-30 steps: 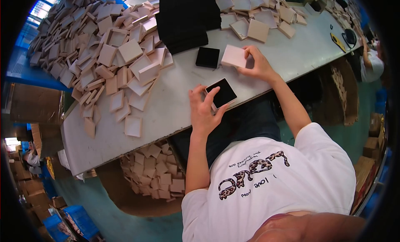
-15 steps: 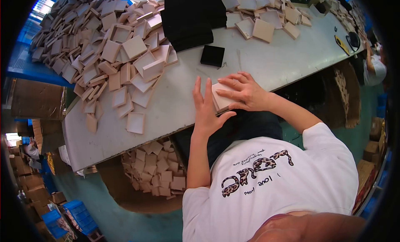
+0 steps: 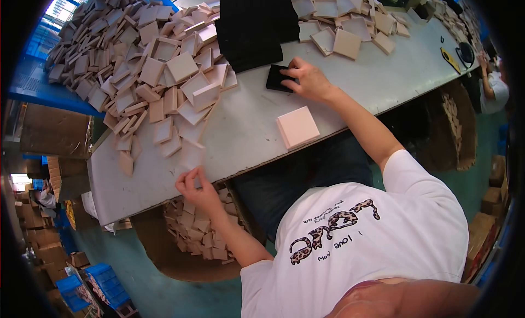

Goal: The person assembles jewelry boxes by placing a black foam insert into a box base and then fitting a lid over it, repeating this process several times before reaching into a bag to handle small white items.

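Note:
My left hand (image 3: 199, 193) is at the table's front edge, its fingers pinching the near edge of a pale shallow square box piece (image 3: 192, 154), which looks smeared by motion. Farther right, my right hand (image 3: 310, 80) grips a small black square block (image 3: 278, 79) between thumb and fingers, close to the table surface. Between the two hands, a closed-looking pale pink square box (image 3: 299, 127) lies by itself near the front edge, touched by neither hand.
A large heap of pale box pieces (image 3: 136, 61) covers the left of the table (image 3: 246, 121). Folded black cloth (image 3: 254, 30) lies at the back, beside more box pieces (image 3: 347, 44). A carton of pieces (image 3: 180, 269) stands below. A yellow cutter (image 3: 450, 59) lies right.
Both hands have left the pale pink box. My left hand moved left and down to a shallow box piece; my right hand moved up and took hold of the black block.

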A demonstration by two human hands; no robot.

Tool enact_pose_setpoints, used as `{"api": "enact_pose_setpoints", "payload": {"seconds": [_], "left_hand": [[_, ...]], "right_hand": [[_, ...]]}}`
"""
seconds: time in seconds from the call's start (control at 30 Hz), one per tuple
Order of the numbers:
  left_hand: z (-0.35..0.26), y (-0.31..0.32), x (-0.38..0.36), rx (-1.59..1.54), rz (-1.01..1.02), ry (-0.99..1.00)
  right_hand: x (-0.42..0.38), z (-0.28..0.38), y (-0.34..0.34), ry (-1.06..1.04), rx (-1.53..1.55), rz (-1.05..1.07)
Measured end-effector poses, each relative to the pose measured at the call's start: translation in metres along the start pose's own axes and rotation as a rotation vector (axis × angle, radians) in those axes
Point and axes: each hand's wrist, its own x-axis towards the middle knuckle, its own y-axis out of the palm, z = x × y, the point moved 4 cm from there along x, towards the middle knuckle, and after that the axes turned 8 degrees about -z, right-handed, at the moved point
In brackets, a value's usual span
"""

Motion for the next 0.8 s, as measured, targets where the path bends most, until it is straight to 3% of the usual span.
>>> {"api": "enact_pose_setpoints", "payload": {"seconds": [0.17, 0.33, 0.43, 0.5, 0.6, 0.7, 0.8], "left_hand": [[-0.135, 0.035, -0.026, -0.449, 0.27, 0.301], [-0.177, 0.096, -0.047, -0.505, 0.478, 0.58], [-0.163, 0.12, -0.057, -0.467, 0.594, 0.589], [-0.153, 0.129, -0.06, -0.563, 0.653, 0.491], [-0.147, 0.131, -0.062, -0.712, 0.638, 0.338], [-0.147, 0.133, -0.063, -0.753, 0.65, 0.216], [-0.144, 0.137, -0.064, -0.737, 0.668, 0.2]], "right_hand": [[-0.005, 0.013, -0.01, -0.095, -0.095, 0.004], [0.002, -0.004, -0.005, -0.04, -0.01, 0.028], [-0.004, -0.003, -0.017, -0.126, 0.087, -0.12], [-0.023, 0.017, -0.049, -0.234, 0.135, -0.326], [-0.063, 0.039, -0.08, -0.392, 0.24, -0.421], [-0.095, 0.049, -0.084, -0.65, 0.186, -0.278], [-0.107, 0.059, -0.075, -0.733, 0.12, -0.181]]}}
